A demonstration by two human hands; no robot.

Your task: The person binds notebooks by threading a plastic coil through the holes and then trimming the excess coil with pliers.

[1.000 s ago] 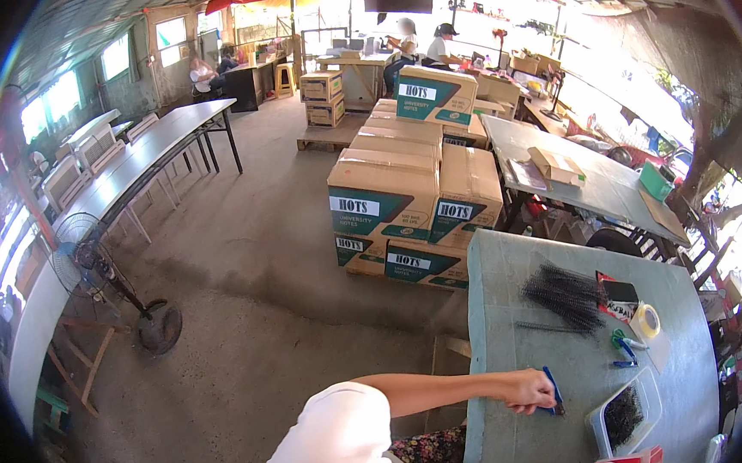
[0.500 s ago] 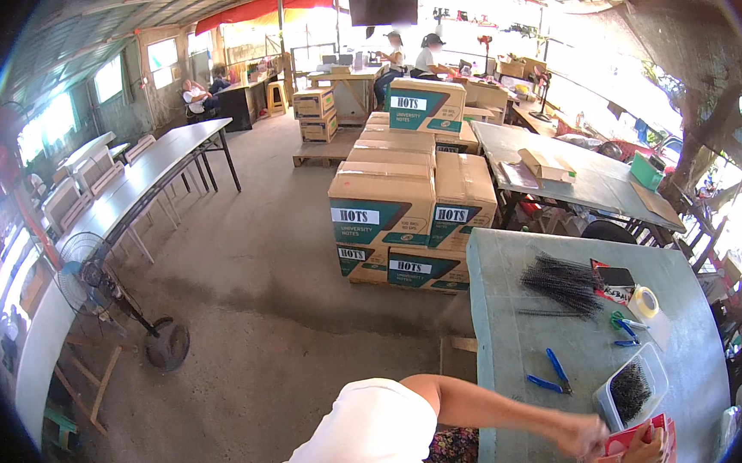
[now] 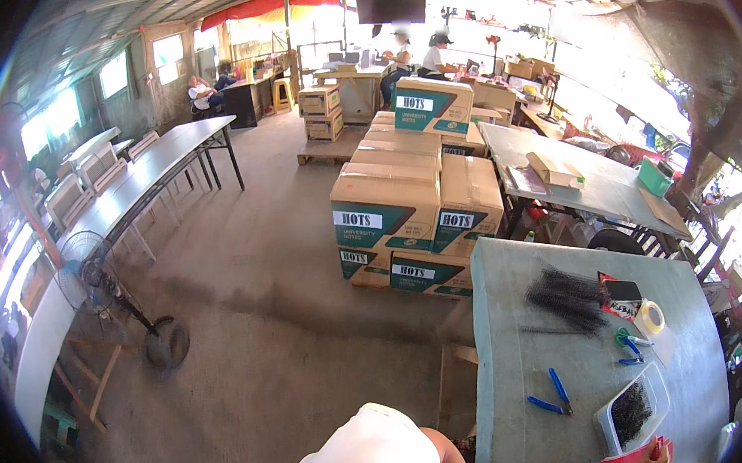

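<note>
At the bottom edge, my right hand [image 3: 656, 458] is partly in view, its fingers closed on a red printed booklet or card [image 3: 625, 461]; its lower part is cut off. My left arm [image 3: 449, 458] bends down below the white sleeve [image 3: 365, 451], and the left hand is out of view. Just beyond the red booklet stands a clear plastic tub [image 3: 608, 426] of small black pieces [image 3: 631, 413]. Blue-handled pliers [image 3: 555, 397] lie open to its left. Blue-and-green cutters [image 3: 628, 344], a tape roll [image 3: 650, 319] and a dark phone-like slab [image 3: 622, 291] lie farther back.
A bundle of thin black wires or coils [image 3: 565, 300] lies on the pale green table [image 3: 517, 350]. Stacked cartons [image 3: 386, 196] stand beyond its far left corner. A pedestal fan [image 3: 90, 273] is at left, beside a long white table [image 3: 160, 164]. Other people sit at the back.
My left hand has left the red booklet and dropped out of view at the bottom. The booklet and right hand sit lower in the picture. The view has shifted slightly.
</note>
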